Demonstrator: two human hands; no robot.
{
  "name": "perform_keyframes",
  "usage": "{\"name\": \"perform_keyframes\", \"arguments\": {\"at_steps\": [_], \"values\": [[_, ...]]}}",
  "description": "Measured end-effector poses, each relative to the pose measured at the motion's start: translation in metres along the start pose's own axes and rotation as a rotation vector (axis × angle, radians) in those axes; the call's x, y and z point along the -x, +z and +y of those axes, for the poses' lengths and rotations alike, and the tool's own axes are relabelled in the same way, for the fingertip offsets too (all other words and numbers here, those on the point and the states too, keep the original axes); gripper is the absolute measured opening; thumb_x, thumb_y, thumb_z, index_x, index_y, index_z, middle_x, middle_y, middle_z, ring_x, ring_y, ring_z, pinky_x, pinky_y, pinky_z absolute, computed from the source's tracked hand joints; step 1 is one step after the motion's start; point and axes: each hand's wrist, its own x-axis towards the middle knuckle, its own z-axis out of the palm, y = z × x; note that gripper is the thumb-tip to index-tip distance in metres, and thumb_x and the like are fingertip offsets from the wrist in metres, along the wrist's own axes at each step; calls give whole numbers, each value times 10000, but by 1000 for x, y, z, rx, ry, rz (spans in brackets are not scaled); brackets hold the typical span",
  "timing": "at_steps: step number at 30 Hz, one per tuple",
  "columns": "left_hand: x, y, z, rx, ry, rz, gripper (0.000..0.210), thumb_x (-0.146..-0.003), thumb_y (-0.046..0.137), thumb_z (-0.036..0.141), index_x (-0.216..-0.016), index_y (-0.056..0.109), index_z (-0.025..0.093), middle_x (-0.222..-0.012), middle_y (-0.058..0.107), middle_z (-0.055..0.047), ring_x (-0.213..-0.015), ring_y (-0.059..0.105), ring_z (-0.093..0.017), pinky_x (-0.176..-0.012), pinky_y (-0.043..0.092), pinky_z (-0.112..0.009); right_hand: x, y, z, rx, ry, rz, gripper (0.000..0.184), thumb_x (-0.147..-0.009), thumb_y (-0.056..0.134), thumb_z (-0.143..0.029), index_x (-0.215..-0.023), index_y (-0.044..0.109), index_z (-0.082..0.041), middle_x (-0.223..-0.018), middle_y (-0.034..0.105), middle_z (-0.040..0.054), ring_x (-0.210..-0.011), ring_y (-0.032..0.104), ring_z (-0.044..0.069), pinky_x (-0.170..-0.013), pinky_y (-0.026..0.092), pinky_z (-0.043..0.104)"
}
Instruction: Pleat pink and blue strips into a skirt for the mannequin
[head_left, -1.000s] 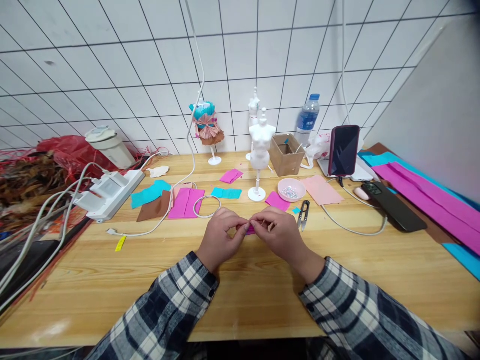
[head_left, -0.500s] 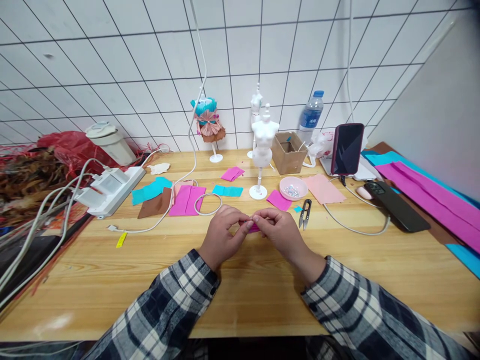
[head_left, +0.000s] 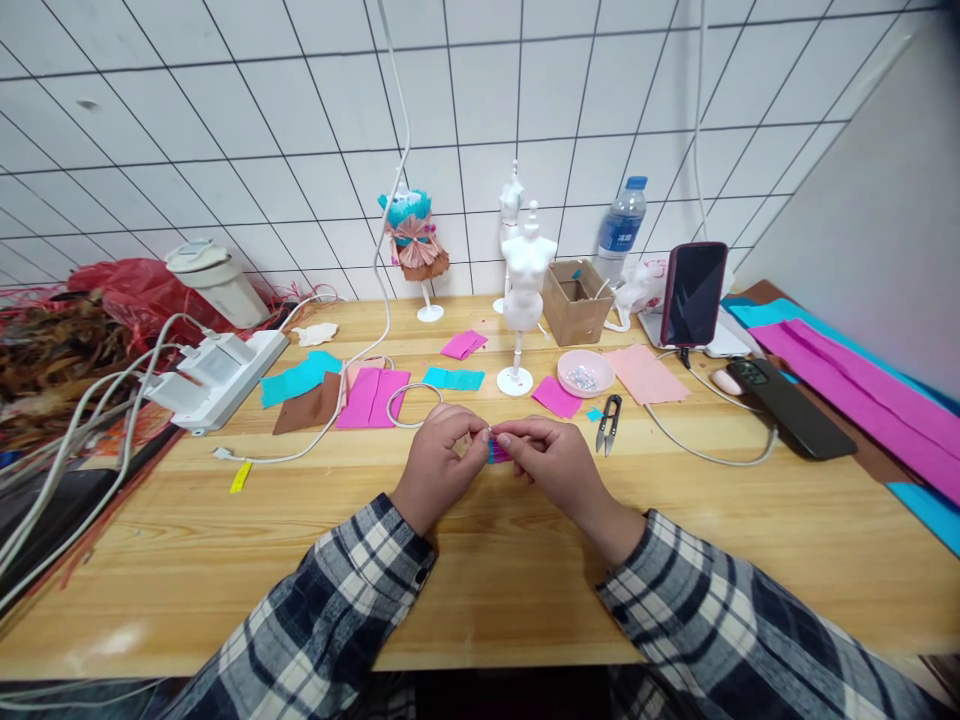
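Observation:
Between my fingertips is a small pleated piece of magenta and blue crepe paper (head_left: 498, 453). My left hand (head_left: 442, 460) pinches its left end between thumb and forefinger. The right end is pinched by my right hand (head_left: 559, 465), close beside the left. Most of the piece is hidden behind the fingers. Beyond the hands stands a white mini dress form (head_left: 526, 270). Thread snips (head_left: 609, 424) lie just right of my right hand, near a pink dish (head_left: 585, 374) of small shiny beads.
Magenta paper (head_left: 371, 398), turquoise paper (head_left: 454, 379) and brown paper (head_left: 307, 403) lie about. A dressed form (head_left: 414, 245), cardboard box (head_left: 577, 305) and water bottle (head_left: 622, 228) stand by the wall. A power strip (head_left: 225, 380) sits left, a dark phone (head_left: 791, 410) right.
Blue now shows beside the magenta in the pleated paper. Both hands have shifted slightly left and stay pinched close together. The camera view has moved a little.

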Motion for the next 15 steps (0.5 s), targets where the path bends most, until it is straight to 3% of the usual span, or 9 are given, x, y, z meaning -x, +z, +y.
{"name": "perform_keyframes", "arguments": {"at_steps": [15], "values": [[1,7,0,-73,31,-58,159,-890,510,185,-745,574,195,-713,591,-10,-737,538,-171,-707,415,-314,-1,-1,0,150,-75,59,212,-738,699,-351,-827,768,-171,-687,739,48,-471,602,121,-461,476,231]]}}
